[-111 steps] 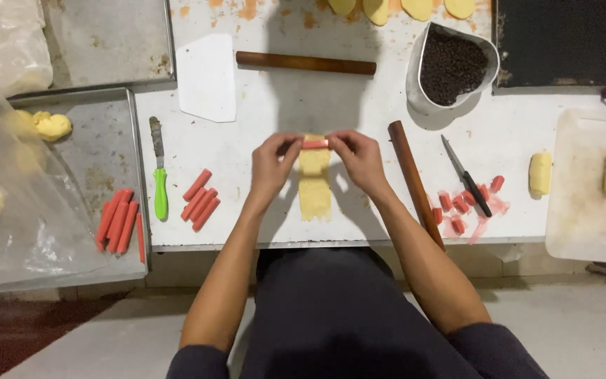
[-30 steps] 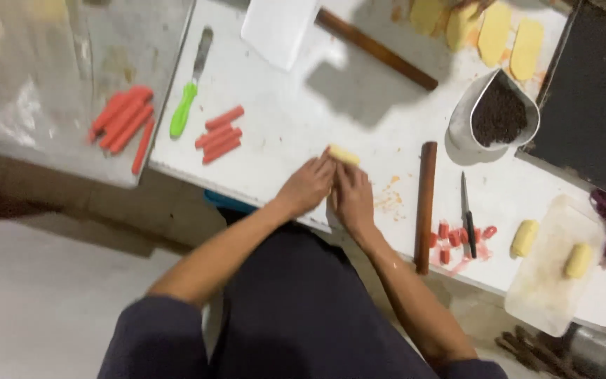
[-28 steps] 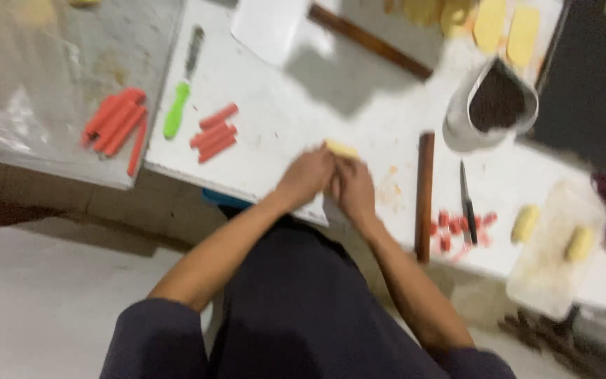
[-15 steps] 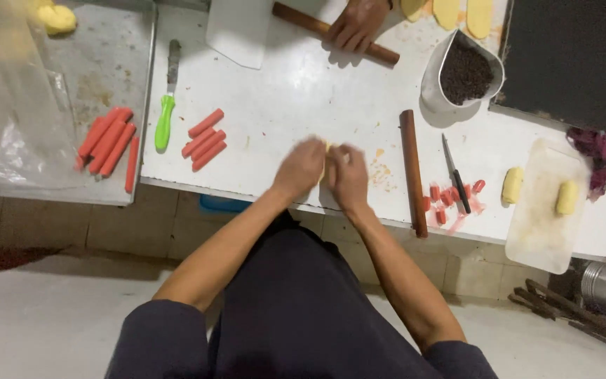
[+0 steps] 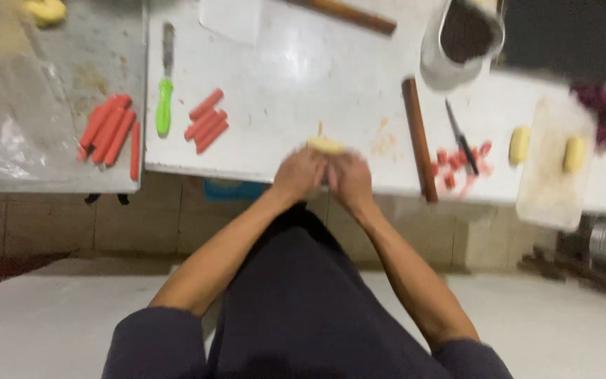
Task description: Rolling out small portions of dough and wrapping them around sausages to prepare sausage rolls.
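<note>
A white desk (image 5: 282, 77) ran along a tiled wall, its near edge just in front of the seated person. At that edge lay a small yellow dough roll (image 5: 325, 145), its long axis crosswise, left to right. The left hand (image 5: 299, 173) and right hand (image 5: 348, 179) met side by side just behind it, both equally near, with the roll on the far side of the fingers. The fingers were curled around its ends; blur hid how tightly. Cut sausage sticks (image 5: 206, 121) lay to the left, a wooden rolling pin (image 5: 419, 137) to the right.
</note>
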